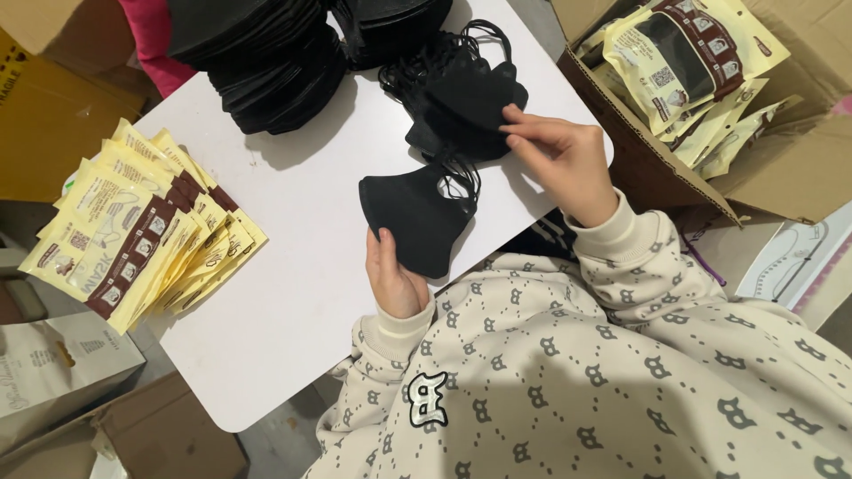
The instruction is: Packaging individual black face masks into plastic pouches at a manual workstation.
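Observation:
My left hand [393,275] holds a small stack of folded black face masks [417,217] by its lower edge, above the near edge of the white table [293,266]. My right hand [559,155] pinches the edge of a loose pile of black masks [461,98] with tangled ear loops, lying on the table just beyond the held stack. Both wrists show cream sleeves with a dark pattern.
Large heaps of black masks [266,53] fill the far side of the table. A fan of yellow and brown pouches [142,231] lies at the table's left. An open cardboard box [772,151] at right holds packed pouches [683,53]. More boxes stand at left.

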